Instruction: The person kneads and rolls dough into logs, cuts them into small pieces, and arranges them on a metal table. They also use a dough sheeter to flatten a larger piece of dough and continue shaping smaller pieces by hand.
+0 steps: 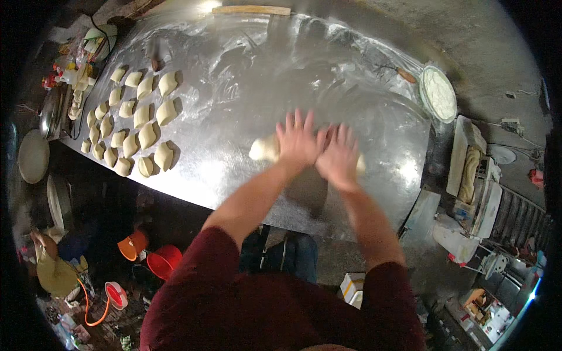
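My left hand (pixel 299 139) lies palm down on a thick roll of pale dough (pixel 264 149), its fingers spread and pointing away from me. Beside it, my right hand (pixel 339 157) also presses on the dough, near the roll's right end; the two hands touch or nearly touch at the thumbs. Both hands hide the middle of the roll. Several cut dough pieces (pixel 147 135) rest in rough rows on the left of the floured metal table (pixel 228 114).
A bowl of white flour (pixel 439 94) stands at the table's right edge, near a wooden-handled tool (pixel 406 75). Another tool with a dark handle (pixel 155 65) lies above the dough pieces. A wooden stick (pixel 251 10) lies along the far edge. Red (pixel 164 262) and orange buckets (pixel 132 245) are at lower left.
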### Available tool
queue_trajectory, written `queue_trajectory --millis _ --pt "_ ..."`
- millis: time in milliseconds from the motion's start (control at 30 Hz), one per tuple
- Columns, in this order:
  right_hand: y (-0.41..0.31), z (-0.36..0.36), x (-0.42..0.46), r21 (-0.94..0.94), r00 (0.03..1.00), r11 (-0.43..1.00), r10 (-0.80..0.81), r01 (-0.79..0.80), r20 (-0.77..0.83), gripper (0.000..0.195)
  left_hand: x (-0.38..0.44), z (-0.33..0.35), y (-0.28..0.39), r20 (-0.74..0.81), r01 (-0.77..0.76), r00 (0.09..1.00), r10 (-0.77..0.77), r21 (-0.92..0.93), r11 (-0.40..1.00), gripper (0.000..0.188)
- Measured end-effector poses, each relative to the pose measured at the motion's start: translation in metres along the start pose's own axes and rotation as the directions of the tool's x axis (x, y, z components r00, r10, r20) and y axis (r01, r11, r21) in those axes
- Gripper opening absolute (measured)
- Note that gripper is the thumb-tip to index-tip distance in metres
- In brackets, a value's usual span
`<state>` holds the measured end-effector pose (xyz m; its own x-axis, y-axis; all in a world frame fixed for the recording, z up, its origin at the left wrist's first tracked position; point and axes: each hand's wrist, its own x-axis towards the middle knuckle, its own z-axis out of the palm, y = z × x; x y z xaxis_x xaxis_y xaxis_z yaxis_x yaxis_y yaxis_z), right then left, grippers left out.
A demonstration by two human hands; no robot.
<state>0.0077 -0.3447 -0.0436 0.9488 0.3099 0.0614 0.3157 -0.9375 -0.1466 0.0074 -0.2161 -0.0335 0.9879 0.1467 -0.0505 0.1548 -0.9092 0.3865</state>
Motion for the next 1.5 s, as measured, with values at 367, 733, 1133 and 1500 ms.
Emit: queue_trajectory --millis 367,733,1133,1500 --pt "-0.021 -0.022 -0.161 0.159 0.983 0.977 -0.159 0.144 0.088 0.079 -0.189 -0.04 -0.064 0.143 -0.183 0.971 0.191 -0.062 0.981 0.074" --pt "0.006 0.004 0.046 -0.019 0.989 0.993 -0.12 0.119 -0.091 0.055 0.044 -0.027 -0.093 -0.048 -0.009 0.999 0.023 0.275 0.961 0.059" --pt "-0.064 0.023 0.064 -0.113 0.986 0.983 0.131 -0.143 -0.102 0.049 0.015 -0.044 -0.091 0.016 -0.009 1.0 0.006 0.194 0.981 0.061" --pt "-0.054 0.006 -0.089 0.038 0.996 0.997 -0.066 0.068 -0.06 0.059 -0.152 -0.044 -0.139 0.093 -0.276 0.959 0.266 0.123 0.953 0.065"
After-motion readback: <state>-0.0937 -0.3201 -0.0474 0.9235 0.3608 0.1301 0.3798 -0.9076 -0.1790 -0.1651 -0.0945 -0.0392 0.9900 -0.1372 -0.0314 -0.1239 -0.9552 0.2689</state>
